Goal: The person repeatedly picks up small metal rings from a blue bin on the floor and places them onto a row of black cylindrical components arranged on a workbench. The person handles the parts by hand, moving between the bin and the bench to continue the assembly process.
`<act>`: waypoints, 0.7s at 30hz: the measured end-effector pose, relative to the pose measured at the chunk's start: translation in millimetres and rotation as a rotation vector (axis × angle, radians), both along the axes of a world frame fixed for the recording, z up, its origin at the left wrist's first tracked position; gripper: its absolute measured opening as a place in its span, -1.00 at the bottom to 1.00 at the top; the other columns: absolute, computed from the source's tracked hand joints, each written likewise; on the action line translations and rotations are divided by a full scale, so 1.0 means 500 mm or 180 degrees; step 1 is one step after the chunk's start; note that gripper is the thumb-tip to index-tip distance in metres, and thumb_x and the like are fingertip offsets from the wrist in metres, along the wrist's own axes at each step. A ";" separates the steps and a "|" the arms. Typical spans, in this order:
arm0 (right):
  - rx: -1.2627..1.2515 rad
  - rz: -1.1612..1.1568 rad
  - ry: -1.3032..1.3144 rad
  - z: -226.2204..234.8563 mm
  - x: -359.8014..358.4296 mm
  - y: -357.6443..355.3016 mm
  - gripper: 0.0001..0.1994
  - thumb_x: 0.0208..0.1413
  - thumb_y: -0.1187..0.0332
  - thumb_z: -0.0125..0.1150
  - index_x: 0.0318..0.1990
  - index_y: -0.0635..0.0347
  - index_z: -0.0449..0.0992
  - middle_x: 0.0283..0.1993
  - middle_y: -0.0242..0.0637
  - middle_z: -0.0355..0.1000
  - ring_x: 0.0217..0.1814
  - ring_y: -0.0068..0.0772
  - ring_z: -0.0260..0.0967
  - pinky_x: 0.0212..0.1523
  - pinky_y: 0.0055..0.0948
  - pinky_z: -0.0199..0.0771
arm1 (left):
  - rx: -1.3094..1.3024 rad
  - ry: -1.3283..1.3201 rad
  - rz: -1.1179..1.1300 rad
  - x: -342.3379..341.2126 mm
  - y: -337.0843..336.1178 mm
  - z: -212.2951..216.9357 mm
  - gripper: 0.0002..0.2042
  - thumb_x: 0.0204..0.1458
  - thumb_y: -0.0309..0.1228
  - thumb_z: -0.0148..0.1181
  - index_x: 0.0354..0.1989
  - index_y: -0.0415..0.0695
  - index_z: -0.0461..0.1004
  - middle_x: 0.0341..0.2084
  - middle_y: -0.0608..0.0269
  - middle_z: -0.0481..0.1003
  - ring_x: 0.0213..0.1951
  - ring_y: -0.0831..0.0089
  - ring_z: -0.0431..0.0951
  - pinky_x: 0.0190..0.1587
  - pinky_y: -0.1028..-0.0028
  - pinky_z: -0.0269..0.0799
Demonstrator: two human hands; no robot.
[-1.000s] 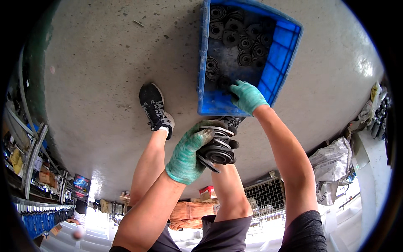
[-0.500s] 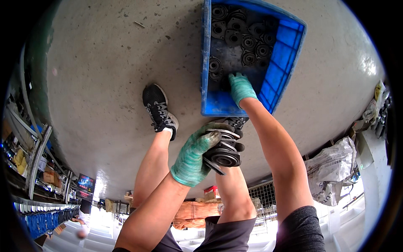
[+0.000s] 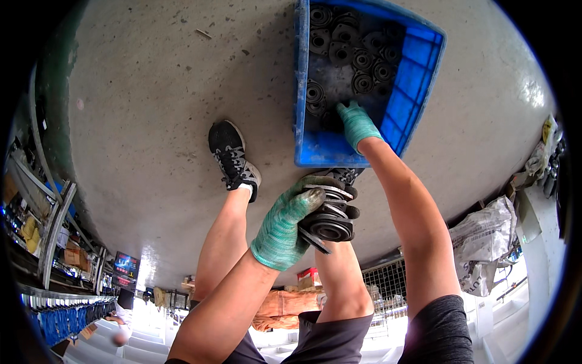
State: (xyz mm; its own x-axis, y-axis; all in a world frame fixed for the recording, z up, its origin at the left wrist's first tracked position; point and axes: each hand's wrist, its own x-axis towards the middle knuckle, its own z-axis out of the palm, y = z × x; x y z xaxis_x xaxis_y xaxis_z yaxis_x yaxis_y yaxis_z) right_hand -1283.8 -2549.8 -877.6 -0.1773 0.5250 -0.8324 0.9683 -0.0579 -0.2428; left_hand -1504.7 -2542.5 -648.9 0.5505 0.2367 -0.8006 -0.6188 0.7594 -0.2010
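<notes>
My left hand [image 3: 288,221], in a green knit glove with a dark coated palm, grips a stack of flanged bearings [image 3: 330,229] above my lap. They are dark metal discs with round ringed centres and flat flanges, pressed together between thumb and fingers. My right hand [image 3: 357,124], gloved the same way, reaches down into the near part of a blue plastic crate [image 3: 330,159]. Its fingers point downward beside a dark shape in shadow, and their tips are hidden. More flanged bearings [image 3: 362,82] lie loose on the crate's floor, mostly toward its far end.
My shoe [image 3: 229,151] stands on the grey concrete floor [image 3: 151,109], left of the crate; another shoe [image 3: 345,175] is partly under its near edge. A whitish sack [image 3: 485,236] lies at right. Metal shelving [image 3: 54,233] runs along the left.
The view has shifted slightly, so the crate and my legs appear a little farther right. My right hand has moved slightly right inside the crate. My left hand keeps its grip on the stack.
</notes>
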 end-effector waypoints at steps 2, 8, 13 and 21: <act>0.0374 -0.0001 0.0207 -0.028 0.017 -0.034 -0.50 0.01 0.71 0.02 0.15 0.18 0.44 0.21 0.17 0.33 0.25 0.20 0.35 0.23 -0.06 0.44 | -0.0024 -0.0021 -0.0015 0.004 -0.003 -0.005 -0.55 0.22 -0.26 0.16 0.18 -0.30 0.35 0.00 -0.03 0.54 -0.05 0.13 0.65 -0.02 0.29 0.65; 0.0003 0.0077 0.0220 -0.005 -0.011 0.002 -0.54 0.05 0.63 0.05 0.16 0.22 0.43 0.24 0.14 0.35 0.28 0.18 0.34 0.22 -0.08 0.44 | -0.0063 -0.0103 -0.0078 -0.006 0.006 -0.003 -0.55 0.23 -0.24 0.16 0.17 -0.30 0.36 -0.01 -0.02 0.54 -0.05 0.12 0.65 -0.02 0.28 0.65; -0.0060 -0.0186 0.0359 -0.005 -0.004 -0.016 -0.54 0.04 0.56 0.17 0.17 0.31 0.43 0.15 0.10 0.46 0.19 0.11 0.43 0.19 -0.14 0.46 | -0.0011 -0.0003 -0.0082 0.007 0.013 0.004 -0.54 0.23 -0.23 0.15 0.18 -0.30 0.36 -0.02 -0.03 0.54 -0.06 0.10 0.65 -0.02 0.27 0.65; 0.0529 -0.2118 0.0584 -0.031 -0.062 0.041 -0.46 -0.04 0.31 0.44 0.15 0.18 0.48 0.17 0.10 0.42 0.17 0.12 0.42 0.19 -0.18 0.46 | -0.0168 -0.0028 -0.0016 0.000 0.009 -0.001 -0.56 0.24 -0.26 0.13 0.19 -0.30 0.36 -0.02 -0.04 0.54 -0.06 0.08 0.65 -0.05 0.24 0.66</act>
State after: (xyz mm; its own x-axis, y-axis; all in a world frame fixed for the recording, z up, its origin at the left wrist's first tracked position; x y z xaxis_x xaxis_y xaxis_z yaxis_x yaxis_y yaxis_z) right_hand -1315.0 -2529.4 -893.1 0.0954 0.6881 -0.7193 0.6829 -0.5710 -0.4556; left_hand -1504.9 -2537.9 -649.4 0.5586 0.1915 -0.8070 -0.6130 0.7508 -0.2461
